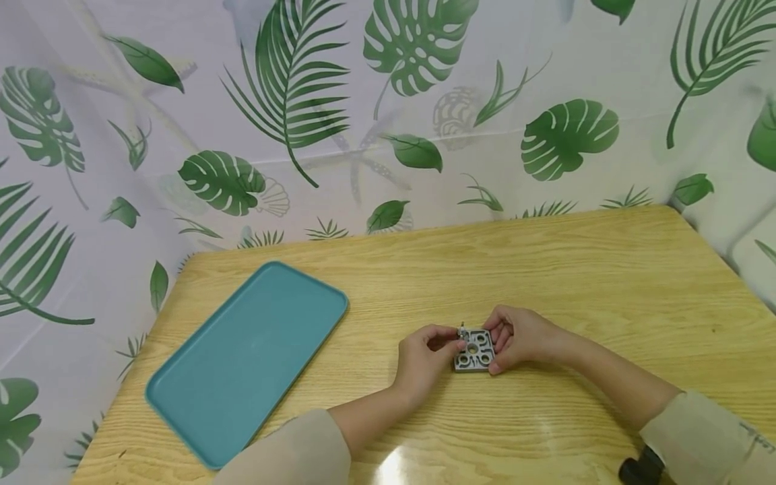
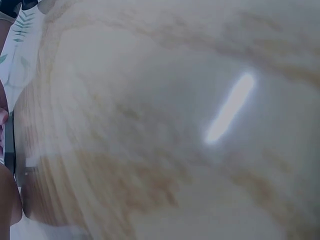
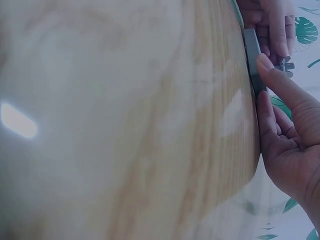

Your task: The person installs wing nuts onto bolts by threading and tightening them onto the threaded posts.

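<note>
A square grey metal plate (image 1: 475,362) with several round holes lies at the middle front of the wooden table. At its far left corner stands a small metal fitting (image 1: 463,332), with short prongs showing in the right wrist view. My left hand (image 1: 424,360) comes from the left and pinches this fitting between thumb and forefinger, thumb over the plate. On the other side my right hand (image 1: 524,337) grips the plate's right edge, thumb at the near corner. The right wrist view shows the plate (image 3: 254,60) edge-on, with both hands close together around it.
A teal rectangular tray (image 1: 251,357) lies slanted on the left of the wooden table (image 1: 576,269). Behind and beside the table hangs a white leaf-print cloth (image 1: 339,135). A dark object (image 1: 642,466) shows by the right sleeve.
</note>
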A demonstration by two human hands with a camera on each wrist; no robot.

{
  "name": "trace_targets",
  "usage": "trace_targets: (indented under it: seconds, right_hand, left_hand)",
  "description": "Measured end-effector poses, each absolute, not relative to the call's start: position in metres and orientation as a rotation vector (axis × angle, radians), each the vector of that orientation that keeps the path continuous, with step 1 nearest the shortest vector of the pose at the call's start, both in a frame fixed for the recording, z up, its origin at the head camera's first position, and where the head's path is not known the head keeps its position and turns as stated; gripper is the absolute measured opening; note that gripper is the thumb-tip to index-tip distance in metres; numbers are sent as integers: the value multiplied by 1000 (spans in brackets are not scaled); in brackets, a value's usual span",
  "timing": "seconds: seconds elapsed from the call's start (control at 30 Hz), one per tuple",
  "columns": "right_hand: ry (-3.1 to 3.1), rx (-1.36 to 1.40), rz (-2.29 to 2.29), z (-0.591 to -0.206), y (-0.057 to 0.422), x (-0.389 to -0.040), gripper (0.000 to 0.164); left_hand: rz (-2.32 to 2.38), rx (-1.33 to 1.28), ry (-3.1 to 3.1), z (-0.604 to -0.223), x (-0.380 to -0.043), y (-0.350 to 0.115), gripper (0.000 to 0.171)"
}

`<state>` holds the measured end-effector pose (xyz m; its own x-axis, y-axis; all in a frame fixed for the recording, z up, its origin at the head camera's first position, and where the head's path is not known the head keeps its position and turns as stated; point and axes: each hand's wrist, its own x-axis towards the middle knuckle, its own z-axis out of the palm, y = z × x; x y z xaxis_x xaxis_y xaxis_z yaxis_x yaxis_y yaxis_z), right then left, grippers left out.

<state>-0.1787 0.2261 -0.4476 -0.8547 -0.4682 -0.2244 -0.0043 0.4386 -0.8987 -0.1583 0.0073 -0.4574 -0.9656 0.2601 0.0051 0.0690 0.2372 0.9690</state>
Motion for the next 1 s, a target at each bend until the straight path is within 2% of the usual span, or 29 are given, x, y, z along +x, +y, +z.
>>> trace_targets:
  seconds: [0.23, 0.43, 0.7, 1.0]
  right_hand:
    - [2246, -398, -1412, -448, 226, -178, 62]
    - [2244, -396, -1404, -448, 226, -178, 62]
    - [2252, -382, -1391, -445, 226, -178, 61]
    - [2255, -369, -1381, -446, 224, -179, 62]
  left_hand:
    - [1727, 573, 2506, -462, -162, 4, 16]
    - [1483, 809, 2399, -461, -195, -4, 20]
    - [1223, 891, 2016, -449, -241, -6, 22]
    - [1239, 900, 2003, -448, -243, -7, 29]
